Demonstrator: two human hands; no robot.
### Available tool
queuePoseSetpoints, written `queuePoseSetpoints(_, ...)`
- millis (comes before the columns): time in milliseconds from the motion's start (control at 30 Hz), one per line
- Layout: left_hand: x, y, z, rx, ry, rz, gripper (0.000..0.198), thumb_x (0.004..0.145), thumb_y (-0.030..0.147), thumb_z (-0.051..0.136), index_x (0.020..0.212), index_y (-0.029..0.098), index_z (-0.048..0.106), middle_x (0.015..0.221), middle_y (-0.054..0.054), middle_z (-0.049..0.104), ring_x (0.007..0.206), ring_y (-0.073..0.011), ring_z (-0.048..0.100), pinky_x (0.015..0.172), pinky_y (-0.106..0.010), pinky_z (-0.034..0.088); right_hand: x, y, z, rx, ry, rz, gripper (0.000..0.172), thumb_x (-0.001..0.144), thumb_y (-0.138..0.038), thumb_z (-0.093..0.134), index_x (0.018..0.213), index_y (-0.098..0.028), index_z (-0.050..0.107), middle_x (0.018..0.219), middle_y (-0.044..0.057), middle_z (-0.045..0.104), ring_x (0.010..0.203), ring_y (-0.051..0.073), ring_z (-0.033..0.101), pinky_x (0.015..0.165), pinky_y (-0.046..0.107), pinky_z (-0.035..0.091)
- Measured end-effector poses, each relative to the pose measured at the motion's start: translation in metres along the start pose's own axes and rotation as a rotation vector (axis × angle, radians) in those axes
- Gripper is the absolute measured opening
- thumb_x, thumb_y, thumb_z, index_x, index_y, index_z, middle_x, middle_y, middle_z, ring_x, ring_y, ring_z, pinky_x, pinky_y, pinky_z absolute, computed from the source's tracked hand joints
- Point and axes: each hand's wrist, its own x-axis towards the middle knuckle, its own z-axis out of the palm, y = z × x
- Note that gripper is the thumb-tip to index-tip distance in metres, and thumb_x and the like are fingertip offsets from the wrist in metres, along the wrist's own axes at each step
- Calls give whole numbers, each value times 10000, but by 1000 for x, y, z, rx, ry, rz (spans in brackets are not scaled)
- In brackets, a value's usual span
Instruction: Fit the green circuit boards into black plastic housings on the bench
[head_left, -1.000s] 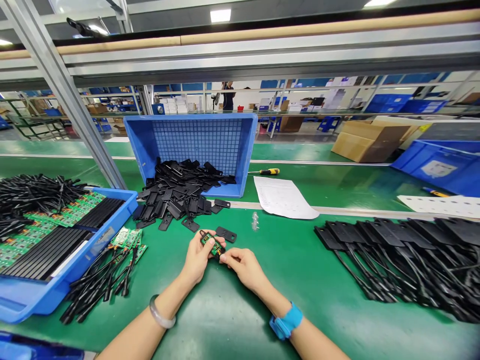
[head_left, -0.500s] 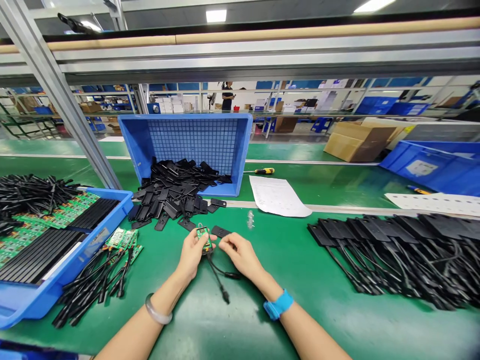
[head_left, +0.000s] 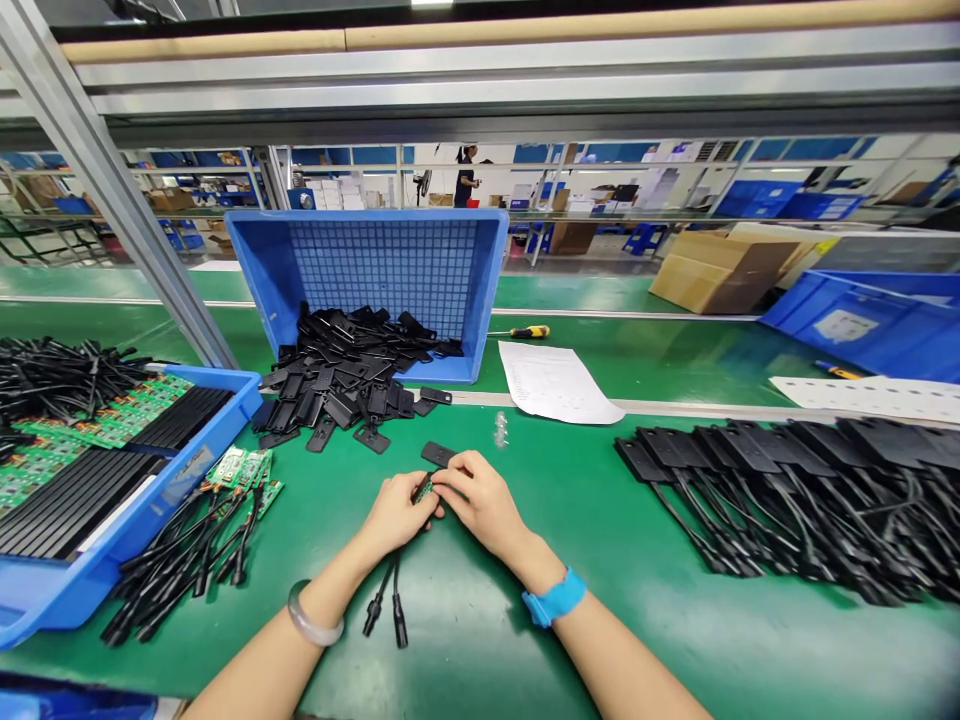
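A green circuit board [head_left: 424,489] in a black casing is held tilted between my hands, mostly covered by fingers. My left hand [head_left: 397,512] is closed around it, and two short black cables [head_left: 398,610] with plugs hang below. My right hand [head_left: 484,505] pinches the board's right edge; its fingertips partly hide the contact. Just beyond the fingers lies a flat black cover [head_left: 437,453]. Small clear pieces [head_left: 500,430] rest on the green table a little farther right.
A tipped blue crate [head_left: 480,300] spills black covers [head_left: 349,375]. Left are a blue bin [head_left: 244,400] and a pile of cabled boards [head_left: 240,470]. Finished-looking black units with cables [head_left: 750,465] lie right. A paper sheet [head_left: 559,385] and screwdriver [head_left: 530,332] lie behind.
My right hand has moved left onto the board, which has been turned from face-up to tilted. The cables have swung left. The view has shifted slightly.
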Motion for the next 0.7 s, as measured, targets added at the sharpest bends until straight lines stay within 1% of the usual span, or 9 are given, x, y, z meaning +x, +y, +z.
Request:
queuePoseSetpoints(133, -1, 3, -1, 35, -11, 5, 160, 783, 258, 475, 756, 180, 612, 676, -8, 692, 502, -134, 602, 509, -211, 428, -1, 2, 0, -59, -24, -1, 209, 945, -228, 472, 888, -199, 671, 826, 69, 591, 788, 203, 520, 695, 329, 437)
queuePoseSetpoints(333, -1, 2, 0, 61, -20, 4, 162, 786, 260, 470, 770, 186, 613, 678, -3, 692, 513, -141, 614, 519, -212, 434, -1, 3, 1, -54, -21, 6, 202, 947, -240, 488, 854, -196, 662, 811, 60, 623, 771, 203, 525, 686, 332, 412)
queuePoseSetpoints(533, 0, 0, 0, 87, -34, 6, 152, 782, 252, 463, 750, 194, 600, 680, -2, 697, 517, -147, 621, 539, -222, 440, -1, 3, 2, -24, -48, 15, 226, 956, -207, 447, 816, -189, 624, 798, 60, 608, 773, 206, 519, 695, 328, 415)
queuePoseSetpoints(633, 1, -1, 0, 75, -39, -6, 147, 782, 257, 467, 735, 189, 589, 666, -13, 694, 509, -149, 615, 527, -224, 438, 0, -1, 4, -88, -85, 18, 251, 957, -176, 394, 810, -175, 598, 798, 75, 590, 767, 217, 502, 697, 341, 419)
queuePoseSetpoints(700, 2, -2, -1, 50, -50, -14, 145, 780, 261, 474, 731, 185, 587, 664, -18, 693, 502, -149, 608, 512, -224, 432, 0, -3, 6, -105, -107, 44, 235, 943, -162, 394, 797, -169, 578, 805, 79, 581, 771, 220, 500, 703, 345, 422)
